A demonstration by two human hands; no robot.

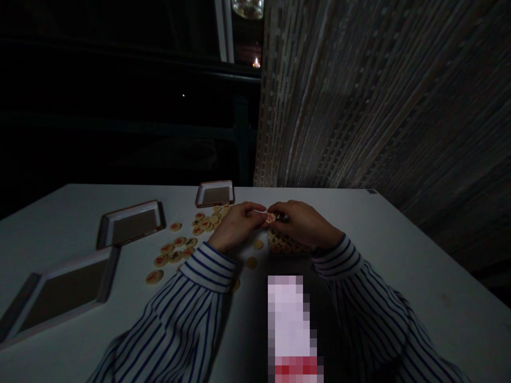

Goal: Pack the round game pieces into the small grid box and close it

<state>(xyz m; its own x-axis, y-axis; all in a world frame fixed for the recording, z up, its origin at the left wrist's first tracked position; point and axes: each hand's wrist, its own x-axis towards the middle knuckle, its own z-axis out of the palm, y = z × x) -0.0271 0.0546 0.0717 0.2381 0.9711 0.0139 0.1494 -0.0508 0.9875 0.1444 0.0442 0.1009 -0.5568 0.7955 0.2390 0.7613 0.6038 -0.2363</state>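
Observation:
My left hand (pixel 239 224) and my right hand (pixel 308 223) meet above the far middle of the white table. Between their fingertips is a round, pale Chinese chess piece (pixel 270 218) with a red character, pinched from both sides. Just below my right hand, a container holds rows of chess pieces (pixel 285 243); my hand and wrist cover part of it. Loose chess pieces (pixel 175 256) with red or dark characters are spread left of my left forearm. More of them (pixel 205 223) cluster beyond my left wrist. A plain-faced piece (pixel 251 263) lies between my forearms.
Three shallow trays or lids with pale rims stand on the table (pixel 431 276): a large one (pixel 67 268) at left, a middle one (pixel 131 214), and a small one (pixel 214 185) at the back. A string curtain (pixel 327 96) hangs behind. The room is dim.

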